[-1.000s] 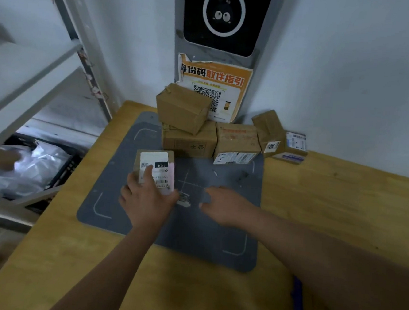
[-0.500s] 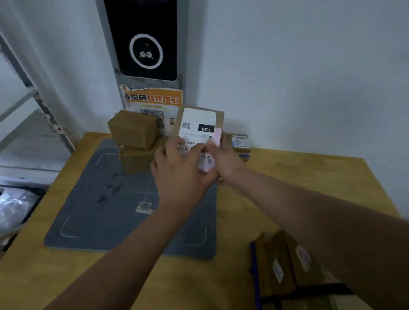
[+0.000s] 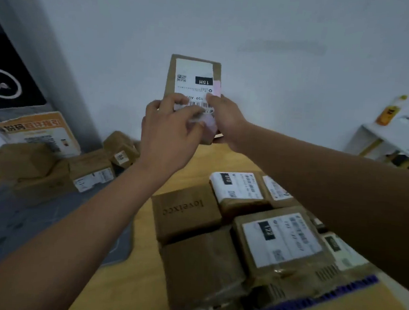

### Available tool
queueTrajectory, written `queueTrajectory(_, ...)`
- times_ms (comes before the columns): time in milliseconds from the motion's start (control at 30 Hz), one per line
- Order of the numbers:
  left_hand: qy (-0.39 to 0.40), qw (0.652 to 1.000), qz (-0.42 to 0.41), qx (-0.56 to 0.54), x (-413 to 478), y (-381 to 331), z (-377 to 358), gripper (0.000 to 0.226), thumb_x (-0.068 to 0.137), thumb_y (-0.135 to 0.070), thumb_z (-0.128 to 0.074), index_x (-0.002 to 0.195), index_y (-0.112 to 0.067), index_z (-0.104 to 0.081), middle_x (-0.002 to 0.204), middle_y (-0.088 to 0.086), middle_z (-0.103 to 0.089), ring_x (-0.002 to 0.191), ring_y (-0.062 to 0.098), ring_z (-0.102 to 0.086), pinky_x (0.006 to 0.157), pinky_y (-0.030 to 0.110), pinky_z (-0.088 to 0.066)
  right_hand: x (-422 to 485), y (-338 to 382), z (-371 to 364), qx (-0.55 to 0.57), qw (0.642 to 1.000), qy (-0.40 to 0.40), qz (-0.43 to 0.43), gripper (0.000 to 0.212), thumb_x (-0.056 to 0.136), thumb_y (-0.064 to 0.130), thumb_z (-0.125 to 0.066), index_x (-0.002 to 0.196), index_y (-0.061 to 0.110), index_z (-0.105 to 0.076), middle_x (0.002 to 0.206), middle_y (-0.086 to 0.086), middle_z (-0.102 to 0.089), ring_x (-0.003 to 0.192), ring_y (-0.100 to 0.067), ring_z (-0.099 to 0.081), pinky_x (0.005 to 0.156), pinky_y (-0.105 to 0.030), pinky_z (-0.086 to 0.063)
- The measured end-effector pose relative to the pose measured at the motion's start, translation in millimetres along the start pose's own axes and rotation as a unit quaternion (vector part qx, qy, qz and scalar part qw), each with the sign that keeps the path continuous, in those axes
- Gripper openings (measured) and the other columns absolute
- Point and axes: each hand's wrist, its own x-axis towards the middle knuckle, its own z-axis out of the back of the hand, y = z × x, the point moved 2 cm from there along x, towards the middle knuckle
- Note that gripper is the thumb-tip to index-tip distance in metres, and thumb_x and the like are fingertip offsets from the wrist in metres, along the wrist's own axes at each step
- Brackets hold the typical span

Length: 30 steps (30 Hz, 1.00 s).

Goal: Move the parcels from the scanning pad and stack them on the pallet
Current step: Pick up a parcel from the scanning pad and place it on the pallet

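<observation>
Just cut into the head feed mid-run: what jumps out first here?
A labelled parcel marked 15H is held up at centre, seen against the white wall, gripped at its lower end by the left hand and right hand. Below right, brown parcels lie packed together on the blue-edged pallet. More boxes sit far left on the grey scanning pad.

We cannot see the lower end of the parcel [image 3: 194,67]: our left hand [image 3: 168,132] and right hand [image 3: 226,118] cover it. The fine print on its label [image 3: 193,72] is too blurred to read. Our right forearm [image 3: 342,190] hides the right side of the pallet [image 3: 322,298]. The picture's left edge cuts off the scanner screen [image 3: 6,85].
</observation>
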Motion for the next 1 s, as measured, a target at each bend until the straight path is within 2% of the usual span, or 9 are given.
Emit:
queueTrajectory(67,0.009,0.999,-0.030,-0.006,9,-49,-15,0.040,0.086,-0.031,-0.048,0.121,-0.026,-0.068,0.130,0.002,-0.052,0.117,0.034,-0.044,0.098,0.036,-0.036,-8,4,59,0.004,1.000,-0.012,0.006,0.034,0.100,0.035,-0.040,0.121,0.014,-0.057,0.113,-0.010,-0.068,0.096,-0.028,-0.067,0.087,-0.043,-0.054)
queueTrajectory(133,0.016,0.999,-0.045,-0.014,18,-99,-29,0.035,0.089,-0.024,-0.052,0.120,-0.024,-0.068,0.128,0.002,-0.052,0.115,0.032,-0.045,0.097,0.033,-0.036,-18,6,115,0.005,1.000,-0.021,0.006,0.035,0.101,0.036,-0.040,0.119,0.014,-0.059,0.110,-0.011,-0.069,0.090,-0.028,-0.068,0.077,-0.040,-0.055)
queueTrajectory(300,0.032,0.997,-0.063,-0.034,31,-203,-67,0.034,0.087,-0.019,-0.054,0.117,-0.022,-0.068,0.122,0.002,-0.054,0.110,0.027,-0.053,0.092,0.032,-0.043,-49,-6,237,0.012,0.999,-0.031,-0.003,0.032,0.102,0.035,-0.039,0.118,0.015,-0.059,0.099,-0.003,-0.070,0.073,-0.018,-0.067,0.064,-0.028,-0.053)
queueTrajectory(433,0.073,0.995,-0.051,-0.049,21,-258,-105,0.030,0.089,-0.019,-0.057,0.116,-0.024,-0.067,0.118,0.000,-0.053,0.106,0.017,-0.055,0.079,0.021,-0.035,-72,-34,306,0.007,0.998,-0.028,-0.049,0.026,0.102,0.036,-0.040,0.102,0.019,-0.060,0.085,0.000,-0.069,0.067,-0.019,-0.066,0.060,-0.028,-0.052)
queueTrajectory(567,0.129,0.989,-0.043,-0.059,-2,-285,-138,0.032,0.090,-0.015,-0.057,0.119,-0.023,-0.066,0.117,-0.001,-0.052,0.105,0.016,-0.053,0.078,0.022,-0.036,-85,-69,343,-0.012,0.995,-0.014,-0.103,0.027,0.101,0.038,-0.041,0.090,0.020,-0.058,0.084,-0.003,-0.066,0.071,-0.023,-0.061,0.067,-0.033,-0.049)
queueTrajectory(767,0.199,0.977,-0.028,-0.074,-39,-295,-172,0.030,0.090,-0.009,-0.057,0.117,-0.020,-0.066,0.109,-0.002,-0.051,0.102,0.017,-0.053,0.089,0.031,-0.045,-94,-123,369,-0.034,0.988,-0.008,-0.148,0.024,0.099,0.037,-0.046,0.101,0.017,-0.059,0.099,-0.010,-0.065,0.075,-0.025,-0.061,0.069,-0.035,-0.049)
queueTrajectory(833,0.219,0.973,-0.015,-0.077,-49,-293,-180,0.032,0.091,-0.004,-0.055,0.118,-0.018,-0.066,0.110,-0.003,-0.049,0.104,0.017,-0.053,0.090,0.028,-0.044,-97,-138,371,-0.038,0.986,0.003,-0.164,0.025,0.100,0.038,-0.045,0.099,0.016,-0.058,0.096,-0.009,-0.065,0.074,-0.025,-0.061,0.068,-0.035,-0.050)
queueTrajectory(933,0.248,0.967,0.002,-0.064,-61,-289,-188,0.034,0.092,-0.002,-0.051,0.119,-0.018,-0.064,0.120,0.003,-0.052,0.104,0.015,-0.051,0.087,0.021,-0.038,-98,-158,372,-0.041,0.983,0.011,-0.181,0.027,0.100,0.040,-0.045,0.096,0.016,-0.058,0.095,-0.010,-0.066,0.074,-0.028,-0.061,0.074,-0.041,-0.051)
queueTrajectory(1000,0.259,0.964,0.013,-0.053,-66,-286,-191,0.034,0.090,-0.001,-0.050,0.115,-0.019,-0.065,0.124,0.004,-0.053,0.105,0.017,-0.053,0.088,0.022,-0.038,-99,-166,370,-0.036,0.981,0.020,-0.189,0.028,0.100,0.039,-0.045,0.093,0.015,-0.057,0.090,-0.010,-0.066,0.073,-0.028,-0.062,0.073,-0.040,-0.052)
